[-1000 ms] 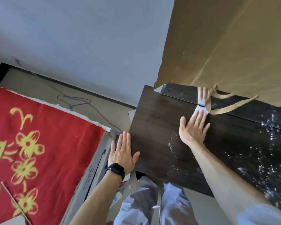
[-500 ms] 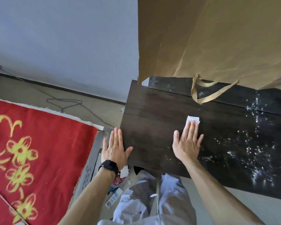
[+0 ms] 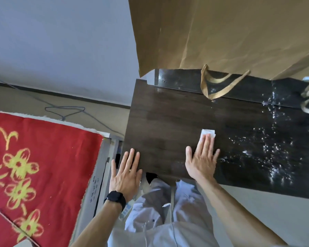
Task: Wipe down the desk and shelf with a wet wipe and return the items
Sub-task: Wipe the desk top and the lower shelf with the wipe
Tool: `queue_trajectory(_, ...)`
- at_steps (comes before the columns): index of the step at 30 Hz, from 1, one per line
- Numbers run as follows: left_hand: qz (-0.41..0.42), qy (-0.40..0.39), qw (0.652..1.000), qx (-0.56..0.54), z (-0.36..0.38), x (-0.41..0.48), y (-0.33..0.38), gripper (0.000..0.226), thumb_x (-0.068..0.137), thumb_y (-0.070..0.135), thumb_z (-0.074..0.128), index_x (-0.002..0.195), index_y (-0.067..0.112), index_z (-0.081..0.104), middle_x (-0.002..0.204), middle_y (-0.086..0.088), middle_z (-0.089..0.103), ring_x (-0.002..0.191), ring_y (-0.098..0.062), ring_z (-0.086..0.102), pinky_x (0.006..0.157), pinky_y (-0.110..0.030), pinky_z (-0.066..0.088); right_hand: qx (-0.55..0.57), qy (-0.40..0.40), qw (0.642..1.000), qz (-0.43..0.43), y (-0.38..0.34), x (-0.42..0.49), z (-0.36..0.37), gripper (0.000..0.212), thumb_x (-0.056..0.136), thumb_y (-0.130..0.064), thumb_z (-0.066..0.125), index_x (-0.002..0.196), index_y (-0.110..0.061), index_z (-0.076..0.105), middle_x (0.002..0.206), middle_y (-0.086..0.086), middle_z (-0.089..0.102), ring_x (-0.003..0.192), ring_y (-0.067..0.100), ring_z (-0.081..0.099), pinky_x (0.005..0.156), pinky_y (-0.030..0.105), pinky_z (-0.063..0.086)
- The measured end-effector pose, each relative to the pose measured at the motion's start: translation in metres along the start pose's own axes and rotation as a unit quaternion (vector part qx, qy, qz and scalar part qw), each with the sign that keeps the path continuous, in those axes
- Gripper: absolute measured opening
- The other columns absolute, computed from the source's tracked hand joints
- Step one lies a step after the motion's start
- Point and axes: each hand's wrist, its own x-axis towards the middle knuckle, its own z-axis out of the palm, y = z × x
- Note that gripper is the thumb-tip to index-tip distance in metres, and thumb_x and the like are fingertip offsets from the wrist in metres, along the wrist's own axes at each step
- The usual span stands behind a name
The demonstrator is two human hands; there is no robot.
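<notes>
A dark wood desk fills the middle and right of the head view. My right hand lies flat on it near the front edge, fingers together, pressing a small folded white wet wipe that sticks out past the fingertips. My left hand, with a black watch on the wrist, rests flat with spread fingers on the desk's front left corner and holds nothing. The desk's right part shines with wet specks.
A big brown paper bag with hanging handles stands at the back of the desk. A red blanket with yellow flowers lies to the left. A cable runs along the floor by the grey wall.
My right hand has pulled the wipe back from under the bag's handles toward the front edge. My left hand stays on the corner. The view has shifted slightly.
</notes>
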Motion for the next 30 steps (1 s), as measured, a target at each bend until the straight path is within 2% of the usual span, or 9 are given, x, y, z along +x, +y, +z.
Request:
queue_trajectory(4,-0.013,0.003,1.0,0.001,0.001,-0.008,0.001,0.061,0.1,0.045,0.018,0.157,0.026,0.011,0.163,0.009,-0.002,0.149,-0.009,-0.008,0.118,-0.053,0.003,0.0,-0.007,0.979,-0.202,-0.075,-0.04,0.022,0.074,0.102,-0.051,0.025,0.157,-0.006,0.006,0.166,0.01,0.001,0.154,0.023,-0.004,0.122,0.056,0.009)
queue_trajectory(7,0.001,-0.002,1.0,0.009,-0.005,-0.009,-0.001,0.064,0.097,0.046,0.011,0.157,0.024,0.007,0.162,0.009,-0.006,0.147,-0.009,-0.009,0.118,-0.051,0.001,-0.017,-0.049,0.943,-0.33,-0.09,-0.077,0.032,0.069,0.104,-0.049,0.023,0.158,-0.01,0.005,0.167,0.005,-0.002,0.153,0.019,-0.007,0.121,0.054,0.013)
queue_trajectory(9,-0.002,-0.014,1.0,0.004,-0.006,-0.008,-0.001,0.065,0.096,0.047,0.006,0.157,0.025,0.001,0.161,0.01,-0.012,0.148,-0.01,-0.012,0.12,-0.05,0.0,-0.023,-0.044,0.952,-0.301,-0.055,-0.077,0.029,0.067,0.104,-0.047,0.024,0.158,-0.013,0.005,0.167,0.001,-0.002,0.153,0.016,-0.005,0.121,0.054,0.015)
queue_trajectory(13,-0.008,-0.021,1.0,-0.007,-0.005,-0.011,0.007,0.07,0.093,0.052,-0.001,0.156,0.023,-0.005,0.163,0.008,-0.013,0.15,-0.014,-0.013,0.121,-0.049,0.002,-0.028,-0.019,0.997,-0.068,0.057,-0.06,0.01,0.07,0.101,-0.048,0.021,0.158,-0.012,0.001,0.167,0.004,-0.002,0.154,0.018,-0.004,0.119,0.06,0.016)
queue_trajectory(16,-0.015,-0.016,1.0,-0.019,-0.005,-0.011,0.012,0.072,0.091,0.055,-0.004,0.155,0.023,-0.008,0.161,0.007,-0.016,0.148,-0.015,-0.018,0.121,-0.048,-0.002,-0.005,-0.018,1.0,0.005,0.063,-0.058,0.007,0.075,0.1,-0.05,0.021,0.157,-0.006,0.003,0.166,0.01,0.002,0.154,0.025,0.0,0.118,0.062,0.018)
queue_trajectory(18,-0.017,-0.014,1.0,-0.01,-0.003,-0.01,0.013,0.072,0.091,0.055,-0.003,0.155,0.022,-0.008,0.162,0.006,-0.016,0.147,-0.014,-0.018,0.121,-0.048,-0.002,0.002,-0.004,0.999,-0.043,0.023,-0.06,0.014,0.075,0.1,-0.051,0.023,0.157,-0.006,0.006,0.166,0.011,0.003,0.154,0.025,-0.001,0.12,0.06,0.013)
queue_trajectory(21,-0.016,0.002,1.0,-0.001,0.001,-0.009,0.014,0.073,0.093,0.055,0.002,0.157,0.018,-0.003,0.164,0.001,-0.01,0.148,-0.016,-0.014,0.122,-0.047,0.001,0.004,-0.033,0.973,-0.229,-0.039,-0.073,0.027,0.07,0.103,-0.049,0.022,0.158,-0.01,0.004,0.167,0.005,-0.001,0.153,0.018,-0.006,0.123,0.053,0.006)
queue_trajectory(24,-0.001,-0.001,1.0,0.002,0.0,-0.007,0.017,0.072,0.094,0.054,0.004,0.157,0.018,0.0,0.164,0.001,-0.009,0.149,-0.016,-0.012,0.122,-0.045,0.0,-0.002,-0.034,0.949,-0.313,-0.03,-0.065,0.022,0.066,0.104,-0.046,0.026,0.158,-0.014,0.008,0.167,-0.001,0.002,0.153,0.013,-0.003,0.121,0.054,0.014)
queue_trajectory(30,0.035,-0.008,0.999,-0.005,-0.003,0.004,0.038,0.068,0.097,0.051,0.01,0.157,0.02,0.0,0.164,0.005,-0.01,0.151,-0.017,-0.009,0.123,-0.046,0.008,0.037,-0.002,0.998,0.045,0.091,-0.011,-0.008,0.071,0.1,-0.052,0.014,0.158,-0.015,-0.003,0.167,0.002,-0.003,0.153,0.017,-0.006,0.12,0.061,0.012)
